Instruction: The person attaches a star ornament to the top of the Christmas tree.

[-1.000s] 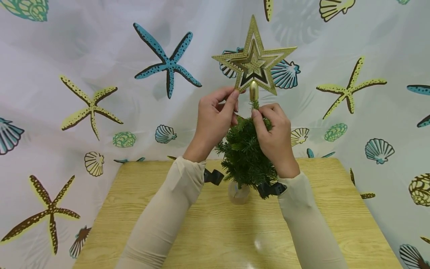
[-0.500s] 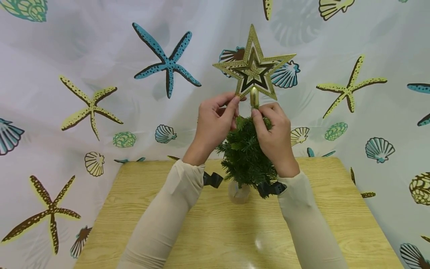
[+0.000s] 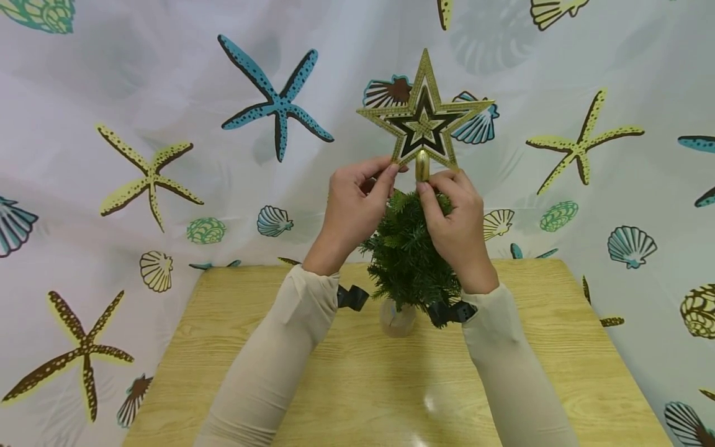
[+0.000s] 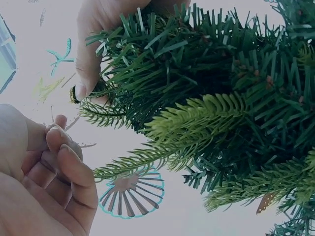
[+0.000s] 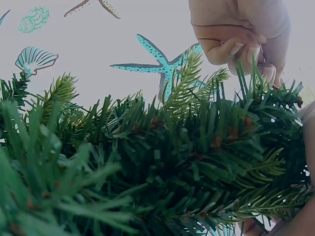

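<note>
A gold star topper with nested outlines stands over a small green Christmas tree in the head view. My left hand pinches its lower left point between thumb and fingers. The star's gold socket sits over the tree's tip. Just beneath it, my right hand pinches the treetop. From the left wrist, needles of the tree hide part of the right hand. The right wrist view is mostly tree, with the left hand above; the star is hardly visible there.
The tree's pale round base rests on a wood-grain table. Behind and around hangs a white curtain printed with starfish and shells. Black wrist cameras sit close to the tree's lower branches.
The star has come down in my left hand, and its socket now covers the green tip that showed below it. My right hand has stayed in place at the treetop.
</note>
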Demonstrator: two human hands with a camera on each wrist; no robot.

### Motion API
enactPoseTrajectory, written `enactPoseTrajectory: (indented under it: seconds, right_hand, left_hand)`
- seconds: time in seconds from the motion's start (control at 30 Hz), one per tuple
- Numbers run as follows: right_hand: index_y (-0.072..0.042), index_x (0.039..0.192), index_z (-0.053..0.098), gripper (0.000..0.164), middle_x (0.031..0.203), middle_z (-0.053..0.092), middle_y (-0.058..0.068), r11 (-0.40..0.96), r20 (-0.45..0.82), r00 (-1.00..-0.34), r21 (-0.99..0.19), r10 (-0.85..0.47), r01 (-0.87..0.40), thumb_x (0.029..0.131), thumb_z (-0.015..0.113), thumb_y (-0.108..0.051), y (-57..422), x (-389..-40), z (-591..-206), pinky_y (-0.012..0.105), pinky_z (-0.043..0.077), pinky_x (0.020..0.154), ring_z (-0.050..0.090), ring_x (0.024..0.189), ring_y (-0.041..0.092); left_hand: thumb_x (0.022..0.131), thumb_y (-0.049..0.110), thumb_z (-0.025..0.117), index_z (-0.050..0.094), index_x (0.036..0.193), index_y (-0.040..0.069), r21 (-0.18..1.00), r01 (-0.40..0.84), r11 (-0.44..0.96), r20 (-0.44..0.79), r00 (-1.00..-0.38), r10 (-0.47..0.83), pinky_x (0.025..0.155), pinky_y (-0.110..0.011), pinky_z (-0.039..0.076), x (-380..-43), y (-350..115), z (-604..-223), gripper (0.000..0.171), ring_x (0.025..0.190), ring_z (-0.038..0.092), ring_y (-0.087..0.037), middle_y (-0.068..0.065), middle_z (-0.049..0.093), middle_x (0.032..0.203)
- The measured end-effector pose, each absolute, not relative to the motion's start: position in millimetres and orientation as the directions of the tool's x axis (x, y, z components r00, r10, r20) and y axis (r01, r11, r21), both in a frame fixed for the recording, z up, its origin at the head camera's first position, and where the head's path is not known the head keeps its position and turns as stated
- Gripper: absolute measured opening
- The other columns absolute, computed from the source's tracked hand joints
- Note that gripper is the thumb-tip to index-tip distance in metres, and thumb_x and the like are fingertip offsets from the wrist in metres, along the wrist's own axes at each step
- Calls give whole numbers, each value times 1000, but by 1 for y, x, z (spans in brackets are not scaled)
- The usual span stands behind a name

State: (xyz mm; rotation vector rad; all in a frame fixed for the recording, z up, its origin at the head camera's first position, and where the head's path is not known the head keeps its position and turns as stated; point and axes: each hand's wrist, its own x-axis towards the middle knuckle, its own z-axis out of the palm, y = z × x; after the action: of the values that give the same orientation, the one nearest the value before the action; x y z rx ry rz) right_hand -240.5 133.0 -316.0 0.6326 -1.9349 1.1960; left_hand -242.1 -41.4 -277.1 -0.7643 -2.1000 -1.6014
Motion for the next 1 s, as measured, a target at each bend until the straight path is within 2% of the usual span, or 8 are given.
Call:
enactPoseTrajectory:
  seconds: [0.17, 0.5, 0.73, 0.83, 1.0]
  right_hand:
    - [4, 97, 75, 21, 101, 63, 19, 430, 801, -597, -529, -29, -731, 105, 61, -9, 133, -240, -316, 49, 48, 84, 59, 95, 33]
    - [3, 95, 74, 15, 106, 62, 20, 424, 798, -602, -530, -44, -734, 103, 65, -7, 134, -240, -315, 49, 49, 86, 61, 99, 34]
    - [5, 101, 73, 13, 108, 63, 20, 446, 787, -616, -539, -35, -714, 101, 68, -8, 135, -239, -316, 49, 50, 88, 61, 99, 34]
    - [4, 103, 73, 14, 110, 63, 20, 446, 782, -621, -542, -42, -712, 102, 67, -9, 135, -237, -315, 49, 50, 89, 61, 101, 34]
    - [4, 104, 73, 15, 113, 63, 20, 442, 781, -623, -542, -51, -715, 103, 66, -9, 137, -235, -314, 48, 50, 92, 62, 105, 33]
  left_hand:
    - [108, 15, 59, 78, 115, 3, 738, 634, 230, 602, -773, 199, 55, -30, 43, -242, -44, -276, 24, 60, 53, -18, -5, 67, 79]
    - [106, 12, 61, 78, 117, 1, 745, 607, 275, 563, -794, 230, 58, -28, 45, -243, -48, -268, 23, 70, 63, -19, -8, 74, 87]
    - [107, 18, 61, 78, 116, 4, 764, 590, 261, 543, -807, 233, 53, -31, 39, -244, -47, -267, 24, 59, 52, -21, -12, 71, 80]
    - [107, 19, 60, 78, 115, 5, 774, 590, 230, 546, -806, 229, 52, -31, 40, -245, -46, -269, 24, 58, 52, -24, -13, 73, 84]
    - [108, 19, 58, 75, 115, 4, 799, 584, 142, 543, -803, 244, 56, -33, 48, -247, -44, -270, 24, 60, 57, -37, -12, 73, 90]
